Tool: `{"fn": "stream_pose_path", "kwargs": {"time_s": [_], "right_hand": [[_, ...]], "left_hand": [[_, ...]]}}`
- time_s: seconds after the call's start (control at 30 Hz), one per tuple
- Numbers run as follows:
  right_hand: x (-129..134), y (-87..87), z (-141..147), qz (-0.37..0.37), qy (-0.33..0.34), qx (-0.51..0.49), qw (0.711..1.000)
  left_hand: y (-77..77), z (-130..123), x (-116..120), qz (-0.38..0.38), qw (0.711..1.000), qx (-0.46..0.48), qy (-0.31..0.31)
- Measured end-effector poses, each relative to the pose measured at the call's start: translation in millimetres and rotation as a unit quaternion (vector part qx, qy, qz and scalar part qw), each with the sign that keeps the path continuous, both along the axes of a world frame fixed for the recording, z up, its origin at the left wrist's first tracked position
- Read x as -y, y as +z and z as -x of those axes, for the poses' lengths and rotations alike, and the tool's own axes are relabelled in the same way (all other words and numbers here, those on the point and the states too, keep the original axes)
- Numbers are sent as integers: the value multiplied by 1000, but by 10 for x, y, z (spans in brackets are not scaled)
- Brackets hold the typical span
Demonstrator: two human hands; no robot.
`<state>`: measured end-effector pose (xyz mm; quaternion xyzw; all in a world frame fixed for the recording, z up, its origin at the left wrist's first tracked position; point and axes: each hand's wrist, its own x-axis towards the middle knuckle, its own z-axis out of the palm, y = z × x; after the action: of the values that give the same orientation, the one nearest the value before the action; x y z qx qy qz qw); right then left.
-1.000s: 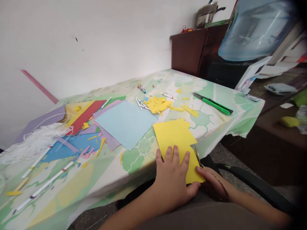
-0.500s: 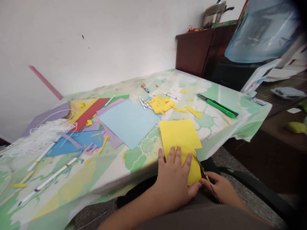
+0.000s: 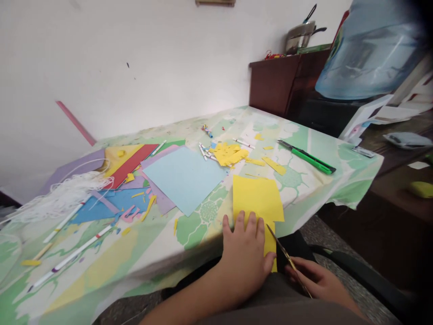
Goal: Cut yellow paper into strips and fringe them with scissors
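Note:
A yellow paper sheet (image 3: 257, 196) lies at the table's front edge, its lower part hanging past it. My left hand (image 3: 244, 253) rests palm down on the sheet's lower left, fingers spread. In my right hand (image 3: 316, 279) is a pair of thin scissors (image 3: 287, 255), gripped near the handles, which are partly hidden. The scissor tips are at the right side of the yellow paper, by a notch in its edge. Left of the sheet lies a light blue paper square (image 3: 185, 178).
A green cutter (image 3: 311, 160) lies at the right of the patterned tablecloth (image 3: 206, 232). Yellow scraps (image 3: 230, 154) and markers are behind the sheet. White string (image 3: 67, 189), coloured papers and more markers cover the left. A water bottle (image 3: 365, 54) stands back right.
The yellow paper has shifted slightly, and its lower part looks narrower. My right hand and the scissors have moved a little down and right, away from the paper. My left hand stays on it.

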<state>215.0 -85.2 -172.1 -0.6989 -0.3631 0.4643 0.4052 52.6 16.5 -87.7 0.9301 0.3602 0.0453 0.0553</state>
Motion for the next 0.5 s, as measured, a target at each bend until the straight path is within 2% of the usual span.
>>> {"fn": "stream_pose_path", "kwargs": {"time_s": [0.13, 0.3, 0.5], "right_hand": [[-10, 4, -59, -5, -11, 41, 999], [-12, 8, -50, -22, -35, 42, 998], [-56, -9, 11, -69, 25, 13, 997]], "left_hand": [[30, -6, 0, 7, 1000, -6, 3], [62, -23, 7, 6, 1000, -14, 4], [92, -54, 8, 10, 1000, -25, 9]]}}
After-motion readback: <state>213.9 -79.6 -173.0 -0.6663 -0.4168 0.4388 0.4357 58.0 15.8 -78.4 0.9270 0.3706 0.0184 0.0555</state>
